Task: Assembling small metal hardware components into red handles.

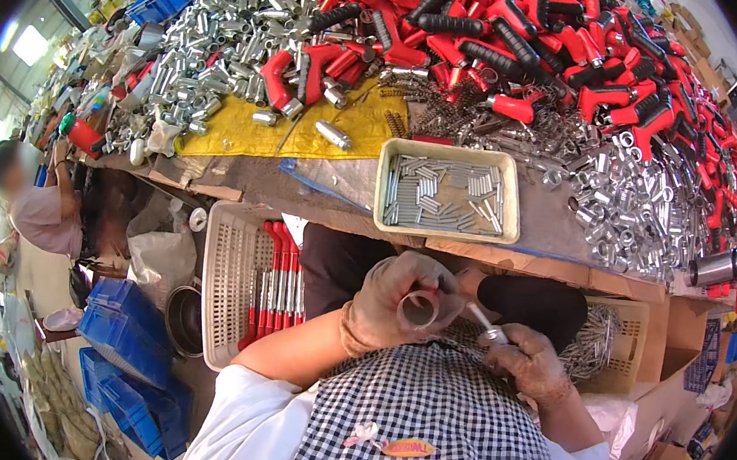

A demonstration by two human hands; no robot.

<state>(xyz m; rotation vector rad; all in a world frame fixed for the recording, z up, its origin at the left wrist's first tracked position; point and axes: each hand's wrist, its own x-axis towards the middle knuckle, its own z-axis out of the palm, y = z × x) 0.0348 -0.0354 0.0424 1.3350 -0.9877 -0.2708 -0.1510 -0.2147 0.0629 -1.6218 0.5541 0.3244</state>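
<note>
Close to my chest, my left hand (pixel 380 294), in a grey glove, is closed around a round metal tube (pixel 419 312) whose open end faces up; a little red shows at its rim, and the rest is hidden in the hand. My right hand (pixel 532 360), with fingers pinched, grips a slim silver metal rod (pixel 483 317) with a wider collar near the fingers. The rod points up and left toward the tube, apart from it. Beyond both hands, a cream tray (pixel 445 234) holding many short metal pins rests at the table's near edge.
Red and black handles (pixel 507 45) are heaped across the table, with silver sleeves (pixel 219 33) at left and metal rings (pixel 620 208) at right. White baskets stand beside my legs: the left basket (pixel 218 278) holds red-handled tools. Blue bins (pixel 124 322) and another person (pixel 46 211) are farther left.
</note>
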